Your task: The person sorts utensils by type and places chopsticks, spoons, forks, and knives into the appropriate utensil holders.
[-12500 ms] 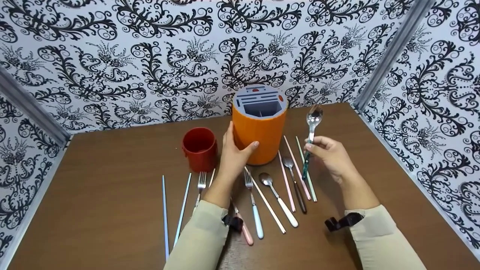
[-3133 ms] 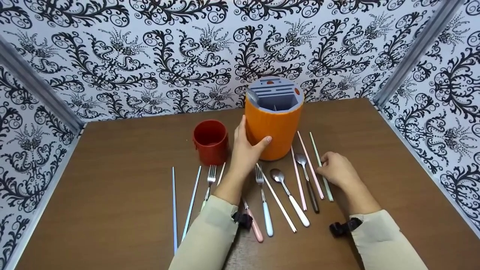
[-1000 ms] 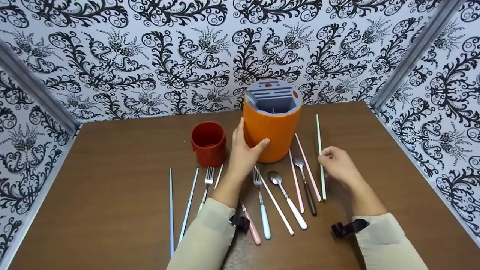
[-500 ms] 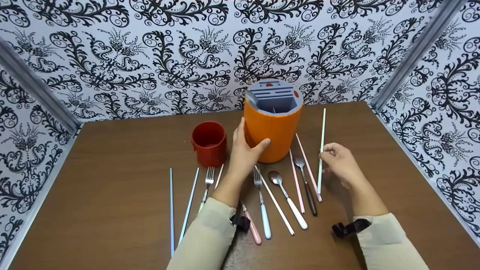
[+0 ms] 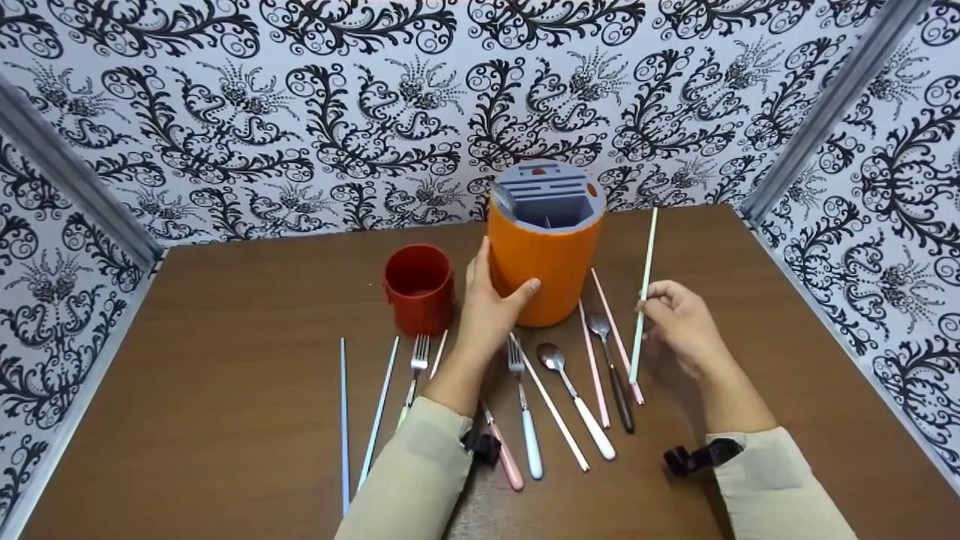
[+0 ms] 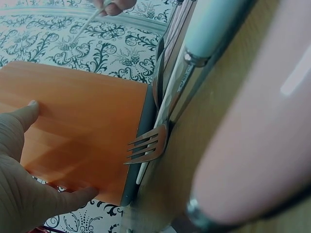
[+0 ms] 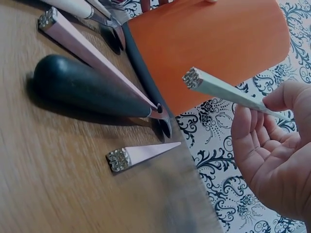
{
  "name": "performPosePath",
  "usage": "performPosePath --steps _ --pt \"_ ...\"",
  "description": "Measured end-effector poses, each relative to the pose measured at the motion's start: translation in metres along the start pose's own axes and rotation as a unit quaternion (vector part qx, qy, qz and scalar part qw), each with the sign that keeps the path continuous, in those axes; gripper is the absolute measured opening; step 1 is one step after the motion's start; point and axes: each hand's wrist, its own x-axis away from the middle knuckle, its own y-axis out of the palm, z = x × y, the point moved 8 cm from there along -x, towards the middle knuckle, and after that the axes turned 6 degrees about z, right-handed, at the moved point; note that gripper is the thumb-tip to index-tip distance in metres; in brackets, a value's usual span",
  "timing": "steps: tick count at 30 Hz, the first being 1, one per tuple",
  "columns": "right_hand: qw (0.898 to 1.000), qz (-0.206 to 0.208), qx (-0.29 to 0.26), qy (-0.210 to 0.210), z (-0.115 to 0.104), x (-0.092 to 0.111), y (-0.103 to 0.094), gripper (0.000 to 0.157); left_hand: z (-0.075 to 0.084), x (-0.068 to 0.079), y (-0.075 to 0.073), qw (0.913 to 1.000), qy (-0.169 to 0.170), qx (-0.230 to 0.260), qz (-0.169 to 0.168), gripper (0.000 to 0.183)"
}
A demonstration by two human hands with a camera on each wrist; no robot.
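My right hand [image 5: 682,322] pinches a pale green chopstick [image 5: 646,289], raised off the table and tilted, its patterned square end towards me in the right wrist view. My left hand [image 5: 491,307] holds the left side of an orange utensil holder [image 5: 551,270], thumb in front. A grey divided insert with slots [image 5: 544,187] forms the holder's top, and a spoon [image 5: 504,198] stands in its left opening. Just below the green chopstick lie two pink chopsticks [image 5: 616,337] and a dark-handled spoon [image 5: 615,375]. The left wrist view shows the orange wall [image 6: 82,121] under my fingers.
A red cup [image 5: 418,289] stands left of the holder. On the table lie a white-handled spoon [image 5: 581,412], a blue-handled fork [image 5: 527,420], a pink-handled utensil [image 5: 506,457], a green-handled fork [image 5: 416,367], whitish chopsticks [image 5: 551,405] and blue chopsticks [image 5: 343,420]. Patterned walls enclose the table.
The spoon formerly in my right hand is now in the holder. My right hand has picked up the green chopstick and tilted it upward. My left hand keeps its hold.
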Motion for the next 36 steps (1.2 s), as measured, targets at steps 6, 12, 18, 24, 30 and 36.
performPosePath --steps 6,12,18,24,30,36 --pt "0.999 0.005 -0.040 -0.002 -0.009 0.003 0.000 0.007 0.002 0.001 0.000 1.0000 0.010 -0.001 0.002 0.099" --pt "0.997 0.014 -0.077 -0.007 -0.021 0.008 0.001 0.010 0.005 0.000 -0.001 0.9996 0.024 -0.006 0.013 0.100" --pt "0.992 0.041 -0.119 -0.026 -0.038 0.015 0.004 0.009 0.005 -0.001 -0.001 0.9997 0.020 -0.007 0.011 0.099" --pt "0.984 0.069 -0.157 -0.040 -0.052 0.019 0.006 0.009 0.005 0.000 0.001 1.0000 0.007 -0.004 0.002 0.099" --pt "0.976 0.085 -0.198 -0.043 -0.069 0.019 0.009 0.008 0.003 0.000 0.000 1.0000 0.007 -0.005 0.004 0.099" --pt "0.963 0.097 -0.242 -0.075 -0.093 0.016 0.009 0.006 0.004 0.001 0.000 0.9999 0.014 -0.003 0.004 0.099"
